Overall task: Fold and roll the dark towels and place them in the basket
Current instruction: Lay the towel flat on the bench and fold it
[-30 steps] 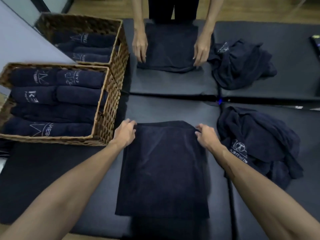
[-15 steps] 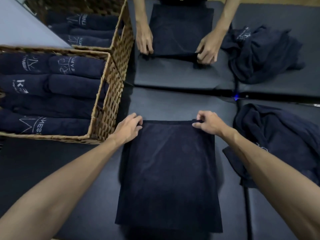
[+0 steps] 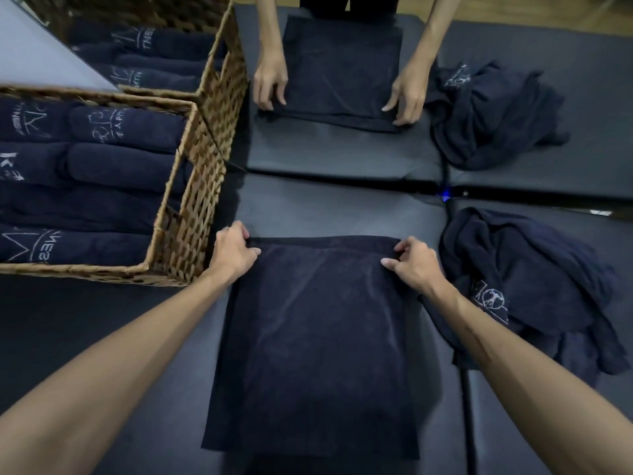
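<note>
The folded dark towel (image 3: 315, 337) is lying flat on the black padded mat (image 3: 342, 210), just right of the wicker basket (image 3: 185, 214). The left hand (image 3: 233, 252) is gripping its far left corner with curled fingers. The right hand (image 3: 416, 265) is pinching the far right corner. Rolled towels (image 3: 102, 166) are filling the basket. A crumpled towel pile (image 3: 534, 286) is lying beside the right forearm.
</note>
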